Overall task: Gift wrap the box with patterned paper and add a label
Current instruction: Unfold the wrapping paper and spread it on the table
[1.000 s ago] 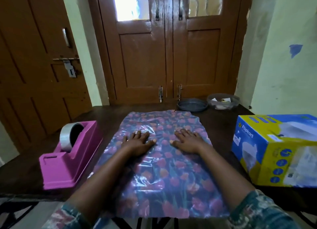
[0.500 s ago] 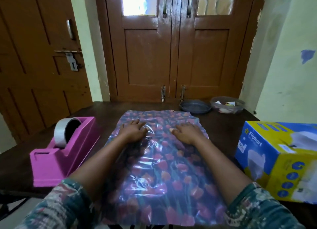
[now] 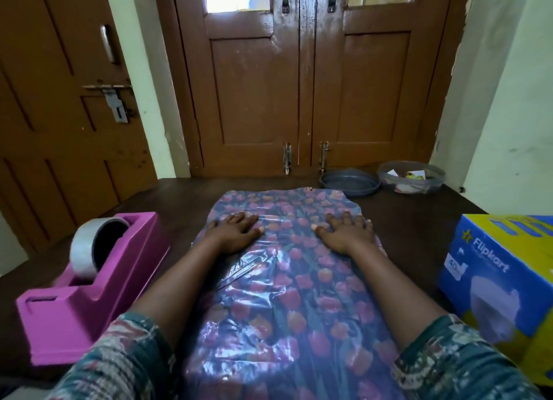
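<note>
We are at the very start of the wrapping. The patterned paper (image 3: pixel 293 295), a glossy sheet printed with tulips, lies spread on the dark table (image 3: pixel 419 226) in the middle of the frame, running from the lower edge up towards the doors. It looks creased and shiny, with ripples in its centre.

Our left hand (image 3: pixel 236 229) lies flat on the sheet's upper left part, fingers straight and spread, holding nothing. Our right hand (image 3: pixel 347 232) lies the same way on the upper right part, palm down, fingers wide. Both press on the paper, well apart from each other. We judge this to be the smoothing of the sheet before anything is set on it.

The box (image 3: pixel 502 280), yellow and blue, stands at the right edge of the frame, beside the sheet but off it, bare of any wrapping. So what looks done is only the laying-out of the paper. Left to do: put the box on the sheet, fold the paper round it, tape the seams and ends, and add the label.

For the taping, a pink tape dispenser (image 3: pixel 89 295) with its roll (image 3: pixel 89 244) waits at lower left, just beside the sheet. At upper right, near the doors, sit a dark dish (image 3: pixel 348 182) and a clear tub (image 3: pixel 411 178) with small slips inside; we cannot tell whether these are the labels.
</note>
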{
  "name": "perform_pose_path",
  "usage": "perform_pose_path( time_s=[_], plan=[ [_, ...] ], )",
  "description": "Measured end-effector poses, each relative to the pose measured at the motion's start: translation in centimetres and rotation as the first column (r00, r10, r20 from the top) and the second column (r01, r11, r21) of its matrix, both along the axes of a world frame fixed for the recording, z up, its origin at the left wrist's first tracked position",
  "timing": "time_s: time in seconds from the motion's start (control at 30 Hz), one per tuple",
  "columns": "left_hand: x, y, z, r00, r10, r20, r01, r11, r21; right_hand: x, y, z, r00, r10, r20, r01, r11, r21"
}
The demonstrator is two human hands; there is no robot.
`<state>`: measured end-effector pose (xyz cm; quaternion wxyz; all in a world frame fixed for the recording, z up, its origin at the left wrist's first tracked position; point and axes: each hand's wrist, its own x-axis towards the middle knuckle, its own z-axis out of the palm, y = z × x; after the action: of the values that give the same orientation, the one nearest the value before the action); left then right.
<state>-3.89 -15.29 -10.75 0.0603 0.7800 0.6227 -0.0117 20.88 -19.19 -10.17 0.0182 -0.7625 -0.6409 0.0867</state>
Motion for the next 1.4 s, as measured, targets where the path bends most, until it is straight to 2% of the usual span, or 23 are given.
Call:
perform_pose_path(
  time_s=[0.2,0.27,0.33,0.5,0.73,0.9,0.97,1.07,1.23,1.33,1.4],
  plan=[
    [0.1,-1.3,0.5,0.999,-0.005,0.048,0.001,0.997,0.071,0.4,-1.6,1.0,0.997,-0.071,-0.013,0.07,0.996,-0.047],
    [0.3,-2.9,1.2,0.996,-0.023,0.081,0.013,0.992,0.128,0.4,-2.9,1.5,0.995,-0.08,0.063,0.083,0.995,-0.051],
    [0.4,-4.9,2.0,0.996,-0.055,0.064,0.044,0.984,0.17,-0.5,-4.7,1.7,0.995,-0.02,0.101,0.024,0.999,-0.039],
    [0.2,-11.5,2.3,0.996,-0.084,-0.009,0.084,0.994,0.066,-3.3,-10.7,1.1,0.98,0.193,0.054,-0.188,0.979,-0.082],
    [-1.8,-16.9,1.6,1.0,-0.02,0.017,0.02,1.0,-0.02,-2.6,-15.8,0.1,0.98,0.199,-0.007,-0.199,0.977,-0.071],
    [-2.8,-17.8,0.2,0.997,-0.027,0.067,0.024,0.999,0.048,-2.6,-16.5,-0.4,0.98,0.199,-0.011,-0.198,0.979,0.042],
    [-2.6,-18.1,0.7,0.997,-0.024,0.074,0.023,1.0,0.017,-2.3,-16.9,0.0,0.978,0.202,-0.043,-0.199,0.978,0.064],
    [-2.1,-18.2,2.0,0.998,-0.032,0.062,0.031,0.999,0.017,-1.4,-17.9,1.2,0.964,0.243,-0.103,-0.218,0.954,0.205],
    [2.9,-18.1,5.3,0.956,-0.181,0.231,0.135,0.97,0.202,0.4,-20.8,5.9,0.937,0.311,-0.159,-0.223,0.883,0.412],
    [7.8,-18.5,7.6,0.929,-0.273,0.251,0.186,0.929,0.321,2.4,-22.3,9.9,0.942,0.28,-0.187,-0.139,0.828,0.544],
    [10.9,-18.8,8.9,0.898,-0.323,0.298,0.207,0.909,0.361,4.8,-23.4,11.7,0.952,0.237,-0.196,-0.083,0.812,0.578]
  ],
)
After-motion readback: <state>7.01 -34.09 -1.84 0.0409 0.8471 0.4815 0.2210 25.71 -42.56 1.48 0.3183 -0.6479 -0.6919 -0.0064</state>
